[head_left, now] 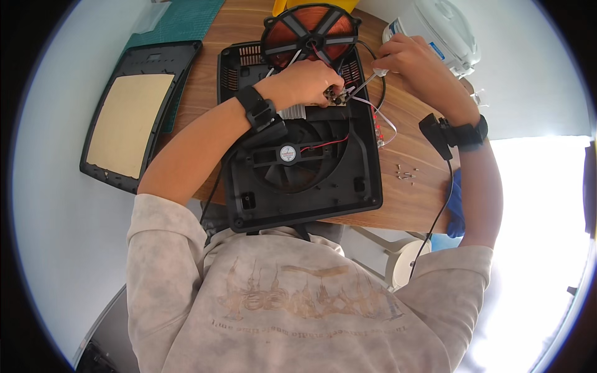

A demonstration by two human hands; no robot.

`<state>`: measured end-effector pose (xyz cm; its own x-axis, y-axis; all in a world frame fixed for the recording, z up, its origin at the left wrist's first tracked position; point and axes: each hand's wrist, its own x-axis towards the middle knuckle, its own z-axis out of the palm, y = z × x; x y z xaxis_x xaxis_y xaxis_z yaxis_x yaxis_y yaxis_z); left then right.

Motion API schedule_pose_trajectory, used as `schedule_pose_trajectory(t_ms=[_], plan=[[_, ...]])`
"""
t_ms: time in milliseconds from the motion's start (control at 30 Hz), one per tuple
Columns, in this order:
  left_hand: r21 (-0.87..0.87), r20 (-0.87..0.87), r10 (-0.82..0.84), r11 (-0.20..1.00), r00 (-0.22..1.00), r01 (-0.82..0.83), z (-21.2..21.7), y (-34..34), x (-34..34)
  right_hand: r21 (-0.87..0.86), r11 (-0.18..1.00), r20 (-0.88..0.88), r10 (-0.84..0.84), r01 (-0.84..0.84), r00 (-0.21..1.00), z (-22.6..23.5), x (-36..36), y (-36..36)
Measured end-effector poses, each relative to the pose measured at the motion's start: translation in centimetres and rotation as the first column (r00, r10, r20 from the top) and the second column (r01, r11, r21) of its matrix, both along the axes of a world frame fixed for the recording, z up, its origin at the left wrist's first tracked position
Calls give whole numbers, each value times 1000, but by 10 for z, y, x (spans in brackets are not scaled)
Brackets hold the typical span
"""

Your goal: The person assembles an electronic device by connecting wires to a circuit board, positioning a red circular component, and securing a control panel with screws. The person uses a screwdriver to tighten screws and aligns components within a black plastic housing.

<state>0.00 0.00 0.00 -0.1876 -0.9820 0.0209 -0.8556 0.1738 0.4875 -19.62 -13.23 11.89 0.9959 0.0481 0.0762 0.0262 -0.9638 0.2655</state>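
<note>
Wooden table: both hands crowd the cooker base.

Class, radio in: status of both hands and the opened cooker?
Left hand pinching circuit board. Right hand gripping screwdriver. Copper coil tipped back; wires trailing nearby.
</note>
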Motion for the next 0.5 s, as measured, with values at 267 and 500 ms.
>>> schedule_pose_trajectory(t_ms=[267,500], plan=[[23,5,1,1000,1000,-1,-2,-3,-1,-118,986,-60,-127,120,990,3,-14,13],[-67,5,-39,997,999,39,-9,-4,3,-137,959,-127,-264,246,956,15,-25,50]])
